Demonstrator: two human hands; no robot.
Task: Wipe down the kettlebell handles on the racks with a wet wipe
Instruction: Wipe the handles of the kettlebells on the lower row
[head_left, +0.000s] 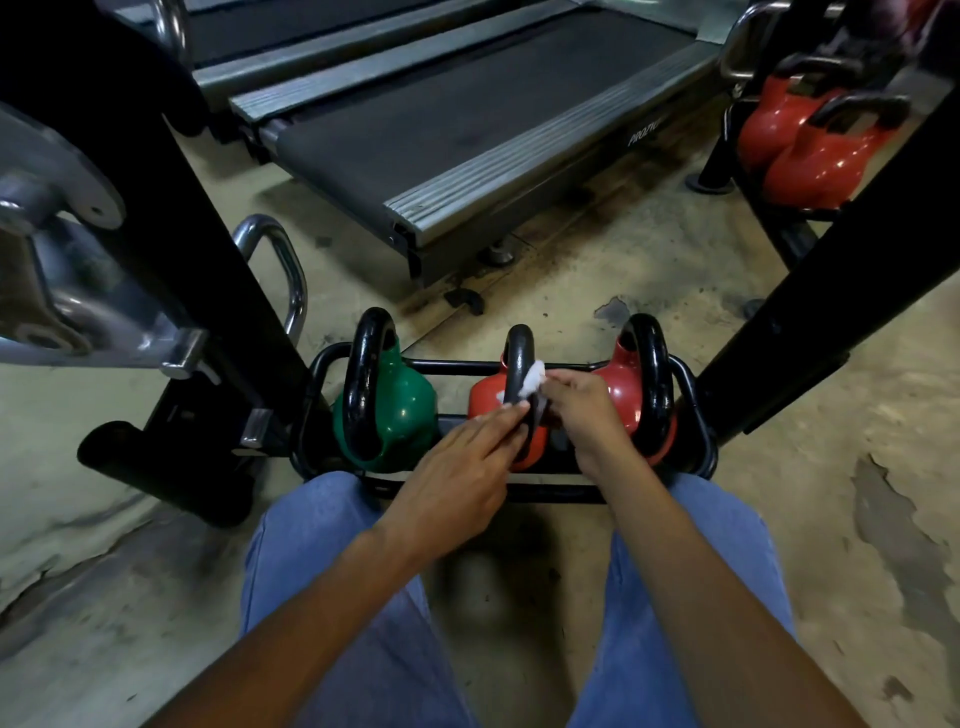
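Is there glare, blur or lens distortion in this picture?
Head view: the wide lens tilts the black upright at the right edge; glare spots sit on the green kettlebell's handle and the far red kettlebells; the wet wipe in the right hand looks slightly blurred.

Treadmill (467, 104) w/ grey side rails lies diag. across far part of concrete floor (649, 249), 2nd treadmill (311, 31) just behind it. Small black curved piece (465, 300) on floor near its front corner. Black post (171, 208) w/ grey metal bracket (57, 171) & chrome loop bar (291, 270) at floor's left edge; another black post (841, 280) at right. Peeling dark patches (893, 530) toward right edge
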